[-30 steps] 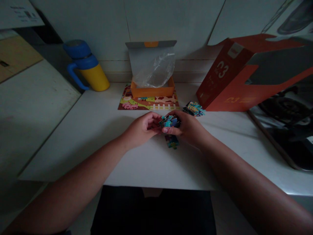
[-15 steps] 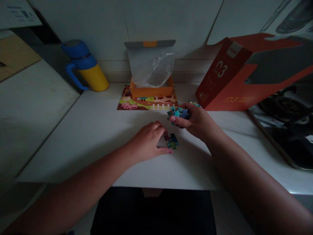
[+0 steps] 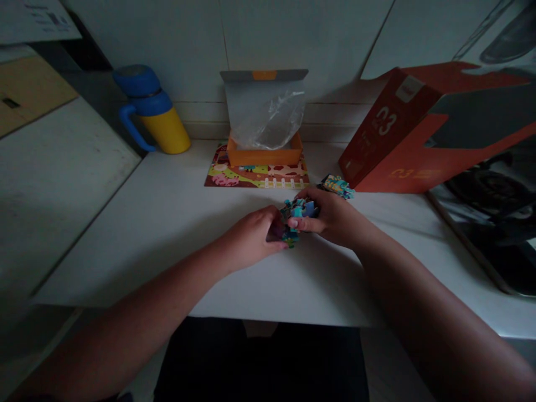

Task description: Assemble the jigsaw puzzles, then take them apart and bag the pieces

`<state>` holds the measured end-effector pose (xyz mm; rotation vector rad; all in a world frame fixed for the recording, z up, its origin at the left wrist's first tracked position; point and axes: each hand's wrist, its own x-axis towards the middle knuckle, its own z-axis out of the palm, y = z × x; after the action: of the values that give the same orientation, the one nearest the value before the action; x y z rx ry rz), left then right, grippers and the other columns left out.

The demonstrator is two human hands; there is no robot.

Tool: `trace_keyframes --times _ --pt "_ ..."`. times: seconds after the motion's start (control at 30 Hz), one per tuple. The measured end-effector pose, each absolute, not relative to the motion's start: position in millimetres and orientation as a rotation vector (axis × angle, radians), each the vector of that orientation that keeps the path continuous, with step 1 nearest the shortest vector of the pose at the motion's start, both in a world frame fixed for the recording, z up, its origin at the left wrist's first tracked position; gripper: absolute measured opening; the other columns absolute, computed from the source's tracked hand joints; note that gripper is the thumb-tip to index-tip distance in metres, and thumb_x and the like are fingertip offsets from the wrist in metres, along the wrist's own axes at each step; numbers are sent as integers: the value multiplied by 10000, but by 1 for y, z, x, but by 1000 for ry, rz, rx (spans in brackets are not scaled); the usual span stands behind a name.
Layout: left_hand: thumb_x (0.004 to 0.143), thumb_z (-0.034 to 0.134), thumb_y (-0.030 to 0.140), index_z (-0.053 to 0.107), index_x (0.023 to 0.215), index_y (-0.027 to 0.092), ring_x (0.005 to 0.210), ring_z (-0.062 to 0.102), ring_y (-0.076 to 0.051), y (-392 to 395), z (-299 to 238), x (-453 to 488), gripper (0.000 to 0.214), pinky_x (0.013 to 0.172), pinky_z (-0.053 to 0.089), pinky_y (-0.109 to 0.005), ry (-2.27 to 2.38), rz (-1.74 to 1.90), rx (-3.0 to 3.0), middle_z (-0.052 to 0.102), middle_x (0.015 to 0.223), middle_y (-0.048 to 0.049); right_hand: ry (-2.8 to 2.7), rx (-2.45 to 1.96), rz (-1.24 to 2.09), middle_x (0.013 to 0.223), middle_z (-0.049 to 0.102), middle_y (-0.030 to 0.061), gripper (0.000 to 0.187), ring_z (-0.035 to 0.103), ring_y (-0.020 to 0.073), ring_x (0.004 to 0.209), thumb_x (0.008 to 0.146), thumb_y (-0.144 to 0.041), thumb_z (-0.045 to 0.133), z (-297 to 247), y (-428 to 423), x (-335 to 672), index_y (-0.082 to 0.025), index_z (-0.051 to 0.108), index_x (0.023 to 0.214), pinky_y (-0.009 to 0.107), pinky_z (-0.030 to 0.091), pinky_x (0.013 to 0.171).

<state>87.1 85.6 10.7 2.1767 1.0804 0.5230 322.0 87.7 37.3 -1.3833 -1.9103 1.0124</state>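
Note:
My right hand [image 3: 330,218] is closed around a stack of puzzle pieces [image 3: 304,209], mostly blue and teal, with the thumb pressed on the near side. Close beside it, my left hand [image 3: 255,237] curves round a dark puzzle piece [image 3: 290,237] with some green and purple on it. The left thumb lies along its near edge, while the other fingertips are partly hidden. Both hands are just above the white counter [image 3: 234,296] and almost touch. Behind the right hand, another pile of puzzle pieces [image 3: 337,186] rests on the counter.
At the back, an open orange box [image 3: 263,157] with clear plastic inside stands on a farm picture sheet [image 3: 221,176]. A blue and yellow jug [image 3: 167,129] is at the back left. A large red box [image 3: 389,162] and a stove [image 3: 494,206] occupy the right.
My right hand has come down and nearer with its stack, next to my left hand. The left fingers have closed in on the dark piece. The pile behind the right hand shows more.

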Motion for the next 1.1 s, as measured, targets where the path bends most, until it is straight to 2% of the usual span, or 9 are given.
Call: trace_keyframes --times 0.13,0.33,0.53,0.73,0.9,1.0,1.1 --pt "848 814 182 640 1039 209 836 713 -202 93 8 82 260 736 525 -324 1107 644 1965 758 951 -17 -1851 -1295 1120 853 690 16 670 590 196 729 703 -734 892 38 86 321 -213 660 1054 294 449 623" --pt "877 747 215 700 942 190 739 653 -167 99 8 79 84 662 472 -290 1089 649 1911 722 836 2 -1736 -1266 926 871 668 17 699 577 196 758 686 -734 907 38 88 320 -206 637 1055 288 416 632" --pt "877 775 264 697 1001 178 846 671 -181 105 0 79 170 767 521 -307 988 805 1692 742 947 -30 -1863 -1324 864 897 684 29 726 589 200 767 681 -732 908 29 87 314 -203 635 1097 299 438 657" --pt "909 741 247 698 1029 182 882 662 -182 109 -5 77 143 808 510 -311 904 804 1684 735 961 -24 -1922 -1408 699 1047 727 97 763 641 238 851 702 -734 896 13 89 305 -200 608 1165 323 471 712" --pt "884 681 153 689 1125 183 1048 697 -225 109 -1 79 243 962 529 -374 838 795 1655 751 1096 -56 -1945 -1317 583 1051 703 105 679 656 272 920 737 -706 896 11 90 302 -203 639 1114 364 500 802" --pt "910 667 186 644 1241 181 1200 691 -256 107 4 81 332 1054 530 -405 784 852 1582 738 1250 -96 -1901 -1251 397 1104 670 116 613 641 298 997 772 -676 888 10 92 301 -223 619 1086 387 503 844" --pt "976 628 268 623 1318 178 1295 661 -271 104 9 81 354 1123 516 -433 823 881 1585 713 1352 -120 -1931 -1247 376 1064 668 96 568 640 292 968 786 -637 895 6 94 299 -237 582 1041 387 500 831"
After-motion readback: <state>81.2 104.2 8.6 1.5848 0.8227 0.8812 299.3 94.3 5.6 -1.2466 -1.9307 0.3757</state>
